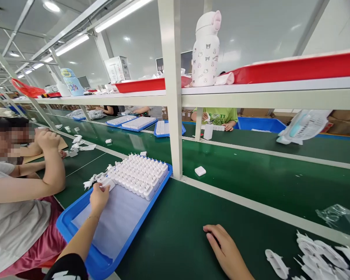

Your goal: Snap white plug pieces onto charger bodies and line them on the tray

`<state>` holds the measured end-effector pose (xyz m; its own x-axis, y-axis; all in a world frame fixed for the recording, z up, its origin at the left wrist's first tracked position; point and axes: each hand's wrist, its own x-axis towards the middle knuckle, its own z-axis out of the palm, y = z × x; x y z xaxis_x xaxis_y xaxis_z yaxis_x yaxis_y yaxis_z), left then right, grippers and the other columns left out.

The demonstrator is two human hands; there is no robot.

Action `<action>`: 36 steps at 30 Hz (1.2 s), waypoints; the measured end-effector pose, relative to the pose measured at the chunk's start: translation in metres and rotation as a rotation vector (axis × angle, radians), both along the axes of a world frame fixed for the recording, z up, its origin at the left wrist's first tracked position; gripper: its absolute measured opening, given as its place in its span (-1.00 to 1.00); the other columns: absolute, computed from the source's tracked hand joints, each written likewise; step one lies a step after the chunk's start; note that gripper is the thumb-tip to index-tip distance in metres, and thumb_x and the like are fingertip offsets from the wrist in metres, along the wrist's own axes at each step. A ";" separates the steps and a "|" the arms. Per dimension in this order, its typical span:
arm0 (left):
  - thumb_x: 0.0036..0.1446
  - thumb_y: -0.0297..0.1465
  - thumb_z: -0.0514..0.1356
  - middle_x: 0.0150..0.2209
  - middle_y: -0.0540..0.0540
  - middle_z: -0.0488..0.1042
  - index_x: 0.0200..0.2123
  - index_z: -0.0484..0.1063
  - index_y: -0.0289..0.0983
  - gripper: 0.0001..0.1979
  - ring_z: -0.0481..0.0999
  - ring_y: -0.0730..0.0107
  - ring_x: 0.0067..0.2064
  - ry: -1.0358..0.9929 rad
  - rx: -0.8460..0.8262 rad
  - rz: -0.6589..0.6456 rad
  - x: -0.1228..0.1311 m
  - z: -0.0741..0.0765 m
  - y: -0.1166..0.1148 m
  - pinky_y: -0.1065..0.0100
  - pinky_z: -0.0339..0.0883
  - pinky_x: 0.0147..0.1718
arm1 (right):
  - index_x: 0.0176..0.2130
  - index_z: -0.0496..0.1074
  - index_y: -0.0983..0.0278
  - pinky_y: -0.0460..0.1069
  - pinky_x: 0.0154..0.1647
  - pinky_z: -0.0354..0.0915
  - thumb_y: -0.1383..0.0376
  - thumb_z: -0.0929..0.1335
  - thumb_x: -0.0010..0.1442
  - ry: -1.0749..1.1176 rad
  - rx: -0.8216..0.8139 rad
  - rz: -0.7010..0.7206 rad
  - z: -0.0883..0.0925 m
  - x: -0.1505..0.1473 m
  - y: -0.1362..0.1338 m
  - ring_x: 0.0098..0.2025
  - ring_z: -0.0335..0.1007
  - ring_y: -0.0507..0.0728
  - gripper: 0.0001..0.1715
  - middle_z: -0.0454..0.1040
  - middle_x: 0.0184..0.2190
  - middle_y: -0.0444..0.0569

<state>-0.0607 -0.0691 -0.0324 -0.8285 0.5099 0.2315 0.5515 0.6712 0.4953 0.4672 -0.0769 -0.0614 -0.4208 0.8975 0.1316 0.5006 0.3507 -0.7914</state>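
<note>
My left hand (99, 196) reaches out over a blue tray (72, 229) and pinches a small white plastic part (107, 182) at the edge of the rows of white parts (140, 175) standing at the tray's far end. A pale sheet lines the near half of the tray. My right hand (224, 249) rests on the green belt, fingers curled downward, and I cannot see whether anything is under them. A pile of loose white plastic pieces (317, 252) lies to its right.
A white frame post (173, 116) stands just behind the tray. One small white block (200, 171) lies on the belt beyond it. A co-worker's arm (32, 182) is close on my left. Other people work across the belt. Clear plastic wrap (338, 219) lies at right.
</note>
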 end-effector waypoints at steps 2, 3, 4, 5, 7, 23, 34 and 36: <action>0.03 -0.14 0.13 -0.35 -0.14 0.41 -0.07 0.16 -0.31 -0.52 0.46 0.07 -0.27 -0.023 0.010 0.007 0.001 0.000 -0.001 0.24 0.29 -0.36 | -0.12 0.40 0.08 0.02 -0.10 0.32 0.13 0.15 0.30 0.005 0.017 0.003 0.006 -0.002 -0.001 -0.10 0.37 0.15 -0.69 0.45 -0.18 -0.06; -0.01 -0.12 0.16 -0.34 -0.14 0.40 -0.09 0.17 -0.30 -0.50 0.45 0.07 -0.27 -0.017 0.027 0.029 0.003 0.001 -0.002 0.23 0.30 -0.36 | -0.13 0.41 0.09 0.02 -0.11 0.31 0.15 0.15 0.30 0.007 0.021 0.000 0.008 -0.002 -0.002 -0.12 0.37 0.15 -0.69 0.45 -0.19 -0.06; -0.04 -0.11 0.18 -0.33 -0.13 0.38 -0.12 0.17 -0.29 -0.50 0.44 0.08 -0.26 0.011 0.057 0.056 0.006 0.004 -0.002 0.22 0.32 -0.36 | -0.14 0.41 0.10 0.02 -0.12 0.30 0.16 0.14 0.30 0.009 0.021 -0.004 0.011 -0.003 -0.002 -0.14 0.37 0.15 -0.69 0.45 -0.21 -0.06; -0.06 -0.10 0.18 -0.33 -0.12 0.35 -0.15 0.18 -0.27 -0.51 0.43 0.08 -0.25 0.065 0.100 0.069 0.013 0.008 -0.002 0.21 0.34 -0.35 | -0.15 0.41 0.10 0.02 -0.13 0.30 0.18 0.14 0.30 0.012 0.021 -0.010 0.013 -0.004 -0.002 -0.15 0.37 0.15 -0.69 0.45 -0.22 -0.06; -0.04 -0.13 0.16 -0.32 -0.10 0.31 -0.19 0.19 -0.24 -0.59 0.40 0.11 -0.22 0.225 0.223 -0.007 0.037 0.020 0.000 0.17 0.36 -0.28 | -0.17 0.41 0.11 0.02 -0.16 0.28 0.20 0.14 0.30 0.021 0.022 -0.034 0.014 -0.007 -0.001 -0.19 0.37 0.15 -0.70 0.46 -0.25 -0.07; 0.11 -0.16 0.09 0.12 -0.40 0.26 0.25 -0.04 -0.37 -0.28 0.19 -0.18 0.13 0.103 -0.153 -1.122 0.428 0.005 0.213 -0.06 0.16 -0.03 | -0.16 0.42 0.17 -0.05 -0.13 0.23 0.28 0.27 0.22 -0.068 0.230 0.032 0.009 0.002 0.008 -0.18 0.34 0.09 -0.80 0.51 -0.25 -0.11; 0.08 -0.28 0.14 0.21 -0.19 0.17 0.27 -0.06 -0.21 -0.29 0.30 0.23 0.14 -0.572 0.219 -1.413 0.419 -0.009 0.139 0.27 0.21 0.08 | -0.06 0.37 0.15 -0.01 -0.10 0.23 0.46 0.11 0.22 -0.061 0.276 -0.299 0.086 0.061 -0.005 -0.11 0.37 0.08 -0.58 0.49 -0.14 -0.10; 0.07 -0.29 0.15 0.21 -0.15 0.17 0.28 -0.11 -0.17 -0.25 0.28 0.24 0.16 -0.642 0.110 -1.533 0.409 -0.011 0.107 0.29 0.20 0.09 | 0.02 0.33 0.15 0.02 -0.10 0.25 0.50 0.09 0.19 -0.201 0.146 -0.347 0.094 0.092 -0.003 -0.04 0.34 0.12 -0.48 0.44 -0.04 -0.07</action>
